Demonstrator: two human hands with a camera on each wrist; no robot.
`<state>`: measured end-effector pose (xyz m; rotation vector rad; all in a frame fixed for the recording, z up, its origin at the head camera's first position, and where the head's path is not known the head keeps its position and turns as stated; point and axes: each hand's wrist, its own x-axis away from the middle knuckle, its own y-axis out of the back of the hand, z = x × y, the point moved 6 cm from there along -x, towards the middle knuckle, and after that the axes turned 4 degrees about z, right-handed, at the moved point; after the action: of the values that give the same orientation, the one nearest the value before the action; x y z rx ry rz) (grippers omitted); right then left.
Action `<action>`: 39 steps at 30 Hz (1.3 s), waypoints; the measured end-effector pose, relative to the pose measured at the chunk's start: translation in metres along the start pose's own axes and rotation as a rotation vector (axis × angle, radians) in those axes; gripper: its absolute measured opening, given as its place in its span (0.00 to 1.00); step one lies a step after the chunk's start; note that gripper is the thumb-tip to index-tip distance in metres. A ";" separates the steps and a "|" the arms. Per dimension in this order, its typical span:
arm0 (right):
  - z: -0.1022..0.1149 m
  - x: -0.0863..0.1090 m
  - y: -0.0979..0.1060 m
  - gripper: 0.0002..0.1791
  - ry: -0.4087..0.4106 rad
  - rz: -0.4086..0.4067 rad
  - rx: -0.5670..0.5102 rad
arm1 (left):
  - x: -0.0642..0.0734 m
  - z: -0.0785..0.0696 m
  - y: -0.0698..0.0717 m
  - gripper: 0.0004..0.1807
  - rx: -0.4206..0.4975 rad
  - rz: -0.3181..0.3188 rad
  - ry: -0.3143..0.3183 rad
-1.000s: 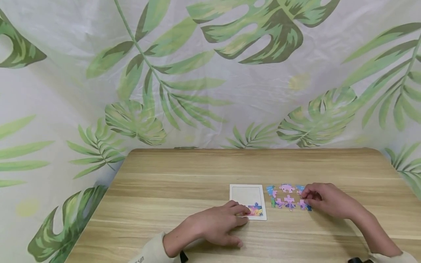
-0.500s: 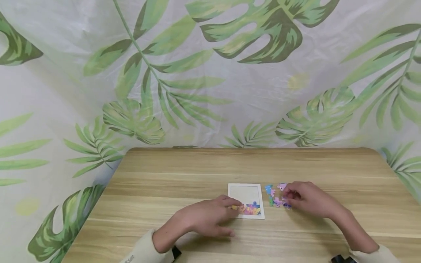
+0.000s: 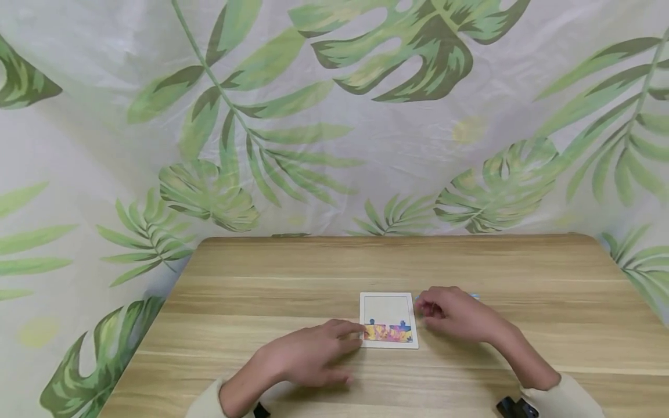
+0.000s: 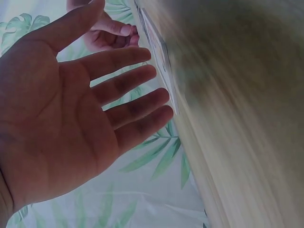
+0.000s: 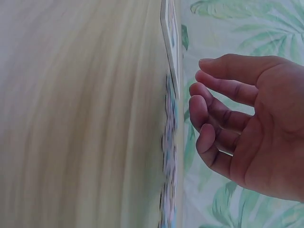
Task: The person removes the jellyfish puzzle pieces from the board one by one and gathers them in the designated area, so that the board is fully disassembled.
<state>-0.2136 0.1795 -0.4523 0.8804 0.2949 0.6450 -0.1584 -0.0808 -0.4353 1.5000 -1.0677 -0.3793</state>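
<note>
A white-framed jigsaw tray (image 3: 388,307) lies flat on the table, with joined yellow, pink and blue puzzle pieces (image 3: 387,332) along its near edge. At the tray's left edge is my left hand (image 3: 313,354), its fingers nearly straight and spread; the left wrist view shows its palm (image 4: 57,123) bare. My right hand (image 3: 455,310) hovers just right of the tray with loosely curled fingers. Nothing shows in its grasp in the right wrist view. Loose puzzle pieces (image 5: 169,128) lie beneath it, mostly hidden from the head view except for blue bits.
The wooden table (image 3: 292,267) extends to both sides and behind the tray. A leaf-patterned cloth (image 3: 324,116) hangs behind its far edge. Black wrist devices (image 3: 516,407) sit by the cuffs.
My right hand has moved left over the loose pieces, from their right side toward the tray. My left hand has slid left, uncovering more of the joined pieces.
</note>
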 end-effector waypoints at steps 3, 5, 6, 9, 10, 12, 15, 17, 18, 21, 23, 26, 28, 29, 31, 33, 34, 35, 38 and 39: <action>0.008 -0.007 -0.005 0.09 0.005 0.014 -0.002 | 0.000 -0.001 -0.002 0.33 -0.005 -0.003 0.004; 0.013 -0.012 -0.008 0.09 0.007 0.025 -0.012 | -0.001 -0.002 -0.004 0.34 -0.016 -0.004 0.010; 0.016 -0.015 -0.010 0.08 0.004 0.030 -0.014 | -0.001 -0.003 -0.004 0.34 -0.023 -0.005 0.010; 0.022 -0.021 -0.013 0.09 0.007 0.043 -0.019 | -0.002 -0.002 -0.006 0.34 -0.045 -0.018 0.007; 0.023 -0.024 -0.015 0.09 0.010 0.048 -0.020 | -0.002 -0.002 -0.007 0.34 -0.054 -0.028 0.004; 0.028 -0.030 -0.018 0.09 0.020 0.059 -0.023 | -0.002 -0.001 -0.008 0.33 -0.067 -0.052 -0.010; 0.034 -0.038 -0.024 0.10 0.034 0.081 -0.032 | -0.002 0.000 -0.010 0.32 -0.076 -0.089 -0.036; 0.038 -0.044 -0.027 0.11 0.035 0.093 -0.034 | -0.002 0.001 -0.011 0.31 -0.073 -0.103 -0.048; 0.039 -0.046 -0.029 0.11 0.032 0.101 -0.036 | -0.002 0.002 -0.012 0.31 -0.075 -0.109 -0.051; 0.043 -0.053 -0.034 0.12 0.021 0.122 -0.030 | -0.002 0.002 -0.012 0.31 -0.086 -0.120 -0.055; 0.045 -0.056 -0.038 0.14 0.017 0.136 -0.019 | -0.003 0.001 -0.013 0.32 -0.112 -0.122 -0.060; 0.048 -0.059 -0.043 0.15 0.028 0.148 0.012 | -0.004 -0.002 -0.014 0.33 -0.148 -0.120 -0.070; 0.048 -0.060 -0.045 0.15 0.033 0.152 0.027 | -0.005 -0.002 -0.015 0.34 -0.154 -0.115 -0.069; 0.049 -0.060 -0.047 0.15 0.034 0.153 0.032 | -0.005 -0.003 -0.015 0.34 -0.151 -0.110 -0.065; 0.049 -0.060 -0.049 0.14 0.034 0.156 0.036 | -0.005 -0.004 -0.016 0.34 -0.144 -0.104 -0.056; 0.049 -0.059 -0.050 0.13 0.039 0.155 0.033 | -0.004 -0.004 -0.015 0.34 -0.136 -0.096 -0.046; 0.049 -0.059 -0.050 0.12 0.038 0.154 0.032 | -0.004 -0.004 -0.015 0.34 -0.132 -0.091 -0.041; 0.050 -0.058 -0.051 0.12 0.038 0.153 0.034 | -0.003 -0.004 -0.015 0.34 -0.130 -0.088 -0.039; 0.050 -0.057 -0.051 0.12 0.038 0.144 0.041 | -0.003 -0.004 -0.016 0.34 -0.117 -0.087 -0.042; 0.049 -0.057 -0.051 0.12 0.032 0.142 0.043 | -0.003 -0.003 -0.016 0.34 -0.113 -0.088 -0.044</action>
<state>-0.2131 0.0888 -0.4637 0.9384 0.2768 0.7873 -0.1513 -0.0781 -0.4506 1.4464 -1.0008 -0.5281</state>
